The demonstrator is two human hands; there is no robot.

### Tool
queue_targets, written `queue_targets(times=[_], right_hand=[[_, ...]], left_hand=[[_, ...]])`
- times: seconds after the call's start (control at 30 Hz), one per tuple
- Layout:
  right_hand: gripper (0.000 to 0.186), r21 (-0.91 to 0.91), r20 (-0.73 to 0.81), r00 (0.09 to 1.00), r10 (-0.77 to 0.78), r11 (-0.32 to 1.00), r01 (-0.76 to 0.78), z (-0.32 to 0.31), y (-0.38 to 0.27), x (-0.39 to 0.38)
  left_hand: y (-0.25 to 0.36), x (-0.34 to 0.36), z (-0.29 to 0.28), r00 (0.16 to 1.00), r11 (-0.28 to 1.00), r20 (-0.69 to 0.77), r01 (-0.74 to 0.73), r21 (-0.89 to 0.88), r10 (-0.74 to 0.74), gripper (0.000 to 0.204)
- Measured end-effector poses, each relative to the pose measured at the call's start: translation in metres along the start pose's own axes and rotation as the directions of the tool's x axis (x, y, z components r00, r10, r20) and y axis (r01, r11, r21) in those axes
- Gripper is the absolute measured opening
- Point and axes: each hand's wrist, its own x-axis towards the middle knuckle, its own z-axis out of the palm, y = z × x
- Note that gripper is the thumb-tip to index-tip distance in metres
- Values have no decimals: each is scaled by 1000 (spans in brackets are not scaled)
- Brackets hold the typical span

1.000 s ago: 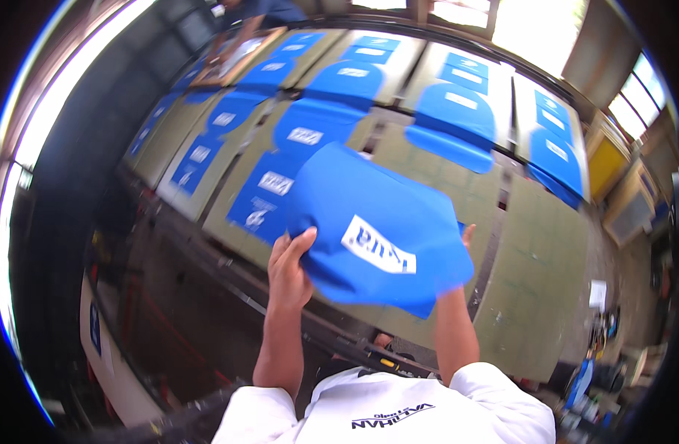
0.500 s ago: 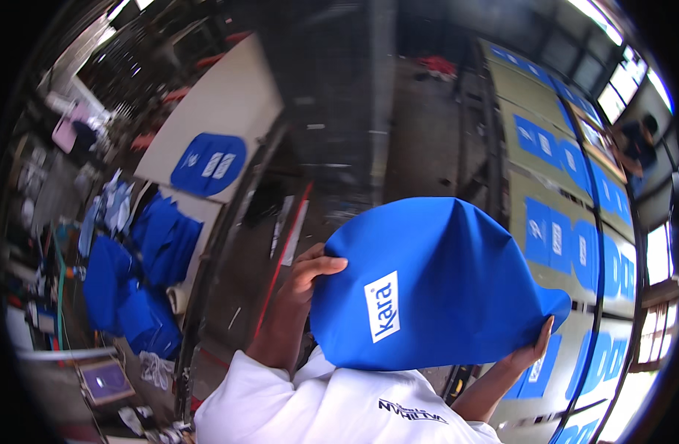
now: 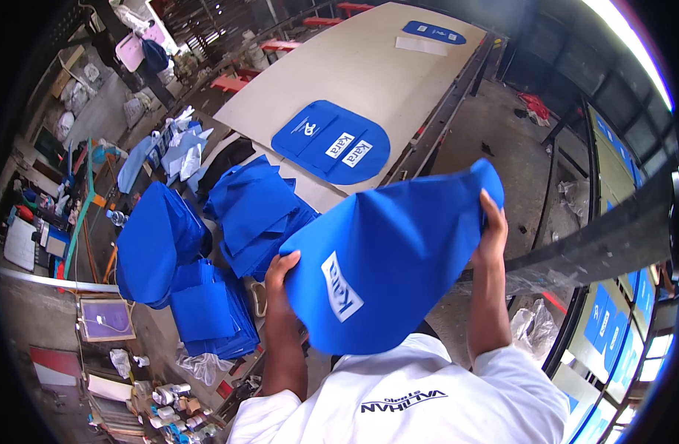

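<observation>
While both hands are occupied, the head view shows one limp blue panel [image 3: 399, 244] stretched between them. Left hand [image 3: 282, 272]: thumb over the face, closed on the panel's left edge. Right hand [image 3: 492, 231]: closed on the opposite edge, farther out from the body. Long axis of the panel runs from the left hand outward to the right hand; surface creased, lower edge sagging toward the shirt [image 3: 458, 392].

Position: left hand is the nearer one to the blue stacks. One stack [image 3: 259, 214] lies just beyond it; another, squared stack [image 3: 210, 307] is to its left; a large rounded blue piece [image 3: 151, 237] lies farther left. Beyond both hands, a pale counter [image 3: 332, 66] carries a flat blue cutout [image 3: 328, 140], long axis roughly left to right.

Labels: held panel bears a white rectangular label [image 3: 341, 287], dark lettering, tilted, nearer the left hand. The cutout has two similar labels plus a small white emblem. Shirt has dark printing across the chest. Wording not transcribed.
</observation>
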Motion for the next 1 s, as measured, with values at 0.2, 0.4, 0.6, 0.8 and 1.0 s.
queue_targets(times=[0.2,0.4,0.6,0.8,1.0], right_hand=[[31,79,270,952,145,982,-172,35,34,219],[30,-39,482,869,113,993,-107,96,43,491],[62,-19,525,811,257,957,-291,142,76,681],[87,-193,593,578,560,796,-573,44,189,749],[63,-650,125,703,700,593,-475,-27,261,732]], left_hand=[[5,138,52,992,982,81,-86,-167,101,31],[54,308,135,960,969,151,-217,-118,234,21],[64,454,194,954,940,55,-280,-194,296,18],[-41,569,200,987,947,-162,-70,-313,20,23],[-158,611,203,899,921,-344,137,-365,-271,31]])
